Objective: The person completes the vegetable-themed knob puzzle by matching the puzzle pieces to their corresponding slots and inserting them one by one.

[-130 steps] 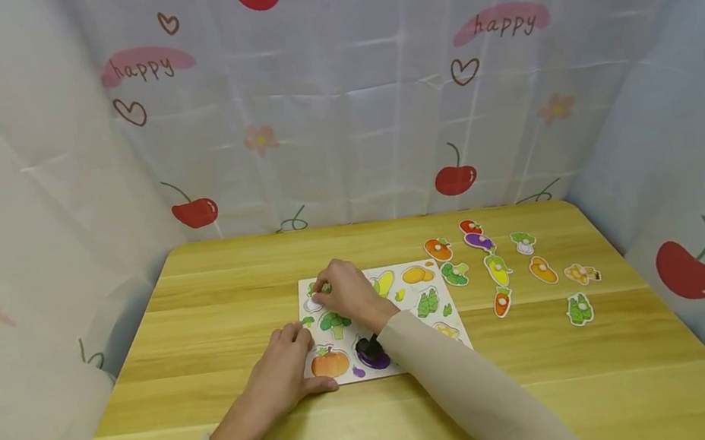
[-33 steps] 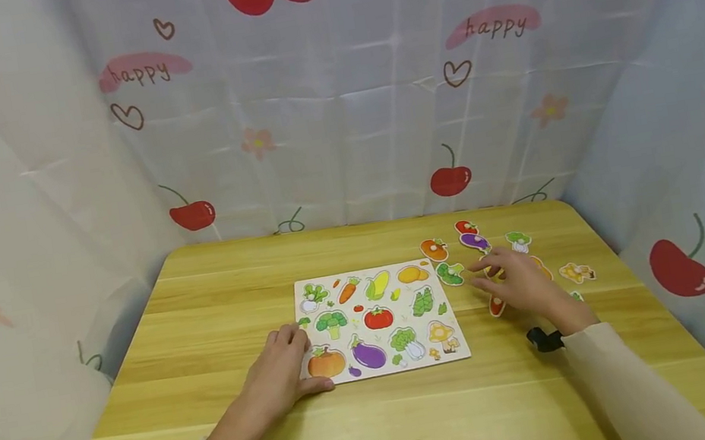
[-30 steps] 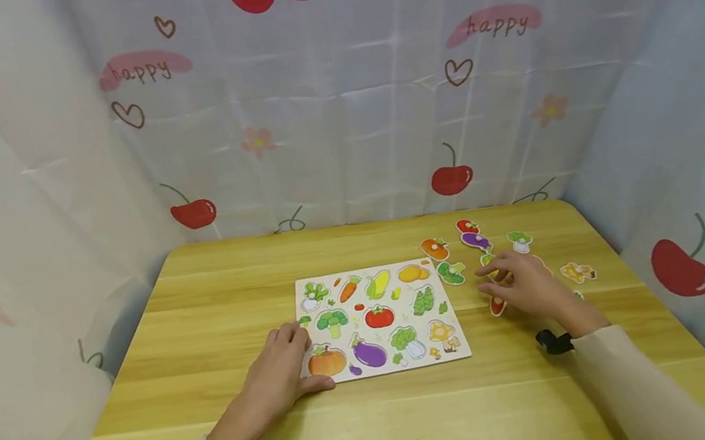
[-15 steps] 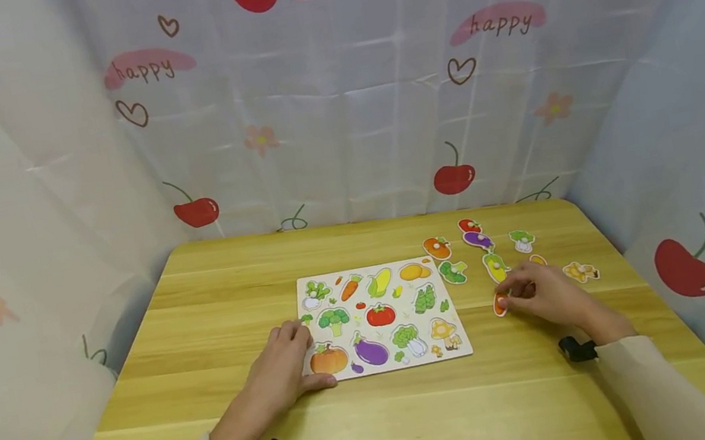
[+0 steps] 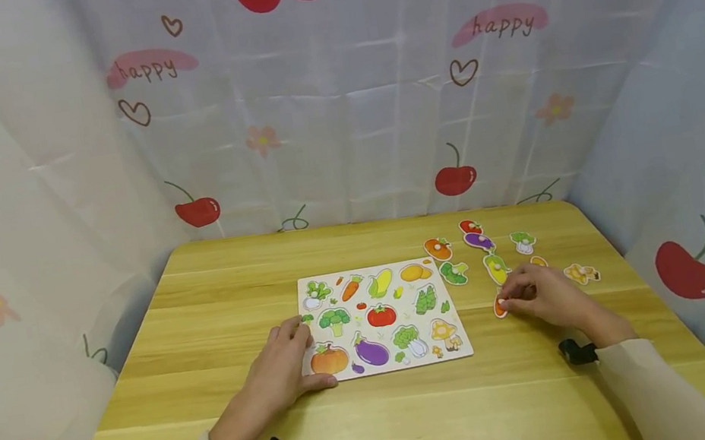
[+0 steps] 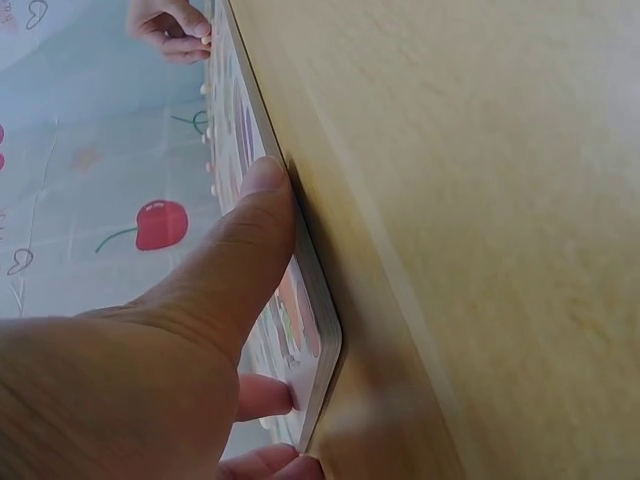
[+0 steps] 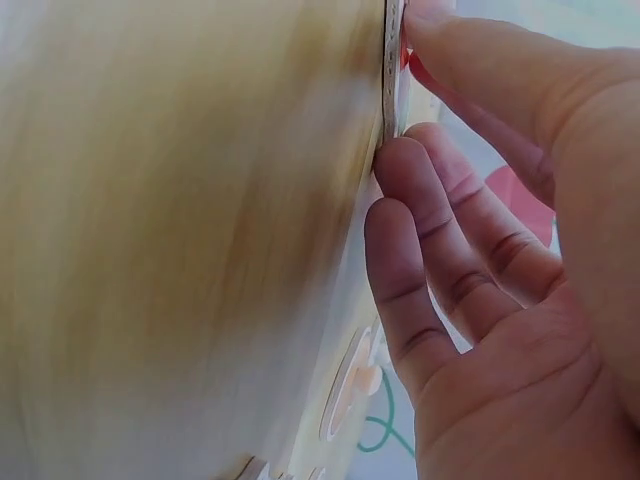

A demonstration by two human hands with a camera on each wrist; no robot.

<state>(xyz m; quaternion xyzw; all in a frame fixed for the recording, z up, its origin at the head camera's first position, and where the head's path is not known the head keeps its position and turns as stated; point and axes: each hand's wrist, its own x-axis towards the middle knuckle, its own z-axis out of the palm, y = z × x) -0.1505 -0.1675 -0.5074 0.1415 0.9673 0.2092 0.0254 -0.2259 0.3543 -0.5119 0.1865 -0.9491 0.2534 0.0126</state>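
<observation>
A white puzzle board (image 5: 416, 360) with pictured vegetables lies on the table, among them a red tomato (image 5: 381, 315) and a purple eggplant (image 5: 372, 351). My left hand (image 5: 279, 366) holds its near left corner, thumb along the front edge, fingers bent at the left side. The left wrist view shows the thumb (image 6: 262, 215) on the board's rim. To the right of the board, my right hand (image 5: 548, 297) pinches a carrot puzzle piece (image 5: 499, 308) between thumb and index finger, hiding part of it. In the right wrist view, the piece's edge (image 7: 391, 80) shows beside the fingertips.
Loose knobbed pieces lie around the right hand: corn (image 5: 496, 269), broccoli (image 5: 454, 273), pumpkin (image 5: 438, 249), eggplant (image 5: 478, 241), tomato (image 5: 470, 227), bok choy (image 5: 523, 242) and mushroom (image 5: 581, 273). A cherry-print curtain (image 5: 339, 137) surrounds the wooden table (image 5: 386, 430).
My right hand has gone from the radish at the board's upper left to the loose pieces on the right, then down onto the carrot piece. The left hand stays at the board's corner.
</observation>
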